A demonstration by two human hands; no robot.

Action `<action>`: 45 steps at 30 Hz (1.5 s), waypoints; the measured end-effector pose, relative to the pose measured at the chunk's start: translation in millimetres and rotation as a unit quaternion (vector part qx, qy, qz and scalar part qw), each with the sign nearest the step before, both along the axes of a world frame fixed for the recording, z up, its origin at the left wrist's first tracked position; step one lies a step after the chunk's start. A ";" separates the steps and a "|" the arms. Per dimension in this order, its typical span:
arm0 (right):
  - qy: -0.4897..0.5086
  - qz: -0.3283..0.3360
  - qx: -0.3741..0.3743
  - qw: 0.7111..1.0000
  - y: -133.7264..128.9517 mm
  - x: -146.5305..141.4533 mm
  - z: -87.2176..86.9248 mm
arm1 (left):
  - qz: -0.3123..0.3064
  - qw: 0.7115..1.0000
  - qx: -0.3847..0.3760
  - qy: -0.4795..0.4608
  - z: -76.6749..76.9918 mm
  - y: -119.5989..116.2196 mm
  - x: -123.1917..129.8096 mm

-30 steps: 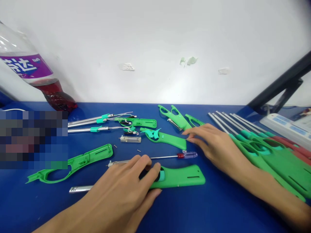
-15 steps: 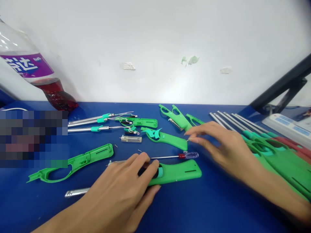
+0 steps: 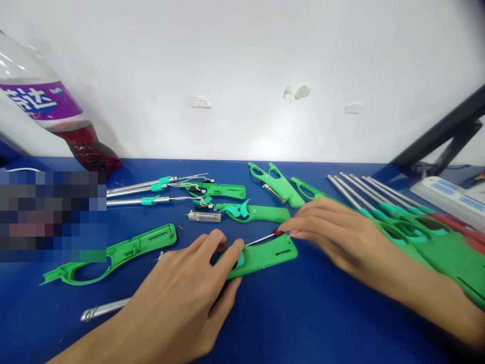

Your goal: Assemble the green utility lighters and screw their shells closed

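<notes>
My left hand [image 3: 189, 288] is wrapped over a green lighter body [image 3: 265, 257] with a teal trigger, whose metal tube [image 3: 102, 309] sticks out to the left below my wrist. My right hand [image 3: 341, 235] has its thumb and fingers pinched together at the right end of that body; a tiny thin piece shows at the fingertips. Just behind the body lies a screwdriver [image 3: 261, 240], its red handle partly hidden by the right fingers. A green half shell [image 3: 267, 214] with teal pieces [image 3: 238, 210] on it lies behind the screwdriver.
An open green shell [image 3: 147, 241] and a clear fuel tank [image 3: 204, 217] lie left of centre. Metal tubes with wires [image 3: 151, 200] are behind. Assembled green lighters [image 3: 447, 253] stand in a row at right, beside a white power strip [image 3: 447, 197]. A bottle [image 3: 41, 103] is at back left.
My right hand has come down and slightly left to the end of the green body, now covering the screwdriver handle. The body in my left hand has shifted left and tilted up at its right end.
</notes>
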State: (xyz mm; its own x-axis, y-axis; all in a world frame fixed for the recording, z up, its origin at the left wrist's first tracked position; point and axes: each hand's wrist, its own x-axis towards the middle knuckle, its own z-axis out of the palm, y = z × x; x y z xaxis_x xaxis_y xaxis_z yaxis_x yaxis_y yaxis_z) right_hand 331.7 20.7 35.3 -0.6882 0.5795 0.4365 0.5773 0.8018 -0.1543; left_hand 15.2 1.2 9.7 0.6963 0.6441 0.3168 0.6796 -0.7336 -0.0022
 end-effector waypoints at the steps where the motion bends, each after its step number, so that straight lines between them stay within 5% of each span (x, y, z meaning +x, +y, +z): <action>1: -0.012 -0.005 -0.005 1.000 0.0 1.2 -0.4 | -0.001 1.000 0.001 0.000 0.2 0.3 0.4; 45: -0.006 -0.014 -0.003 1.000 -9.7 -3.5 6.0 | -0.013 1.000 0.004 0.004 -1.0 3.2 0.8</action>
